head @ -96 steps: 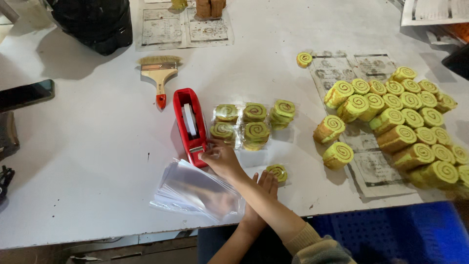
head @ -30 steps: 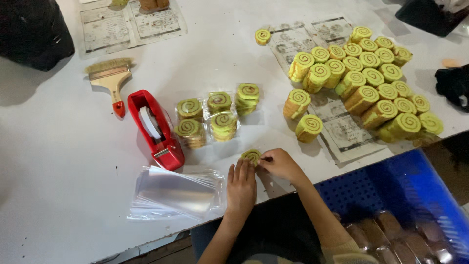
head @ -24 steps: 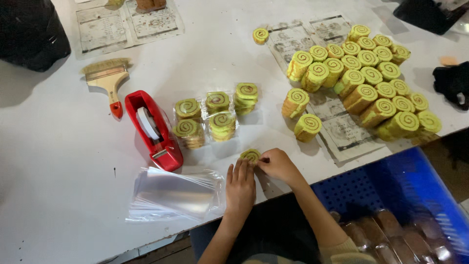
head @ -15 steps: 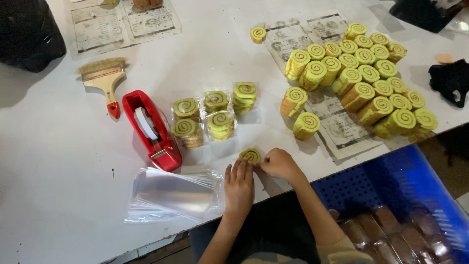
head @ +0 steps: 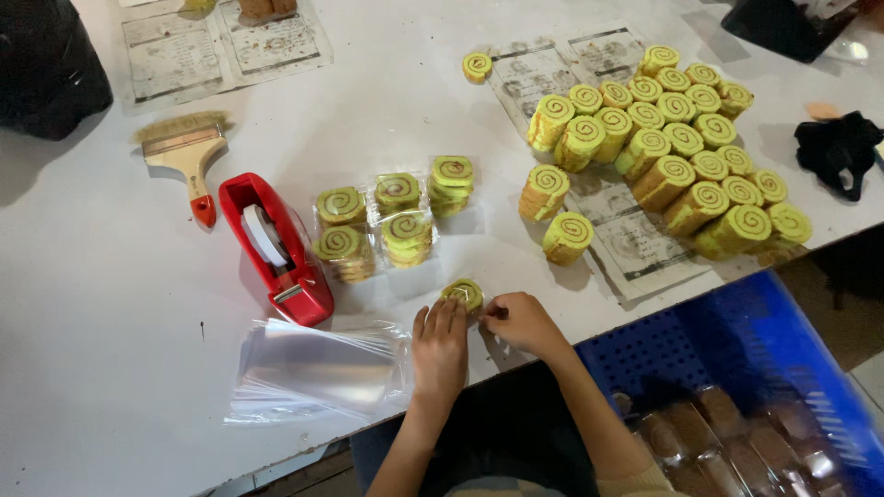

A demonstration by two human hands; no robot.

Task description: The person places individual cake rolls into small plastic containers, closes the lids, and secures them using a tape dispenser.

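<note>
Resting left hand [head: 440,352]: flat, fingers spread, on clear bags [head: 318,370]
Right hand [head: 518,322]: curled, pinching a green swirl cookie stack [head: 463,294] at the white surface [head: 110,304] edge
Beyond: red tape dispenser [head: 273,247], bagged cookies [head: 396,219]

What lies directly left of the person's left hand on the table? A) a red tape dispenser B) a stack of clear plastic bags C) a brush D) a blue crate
B: the stack of clear plastic bags lies flat beside the left hand, while the red tape dispenser sits farther up the table.
</note>
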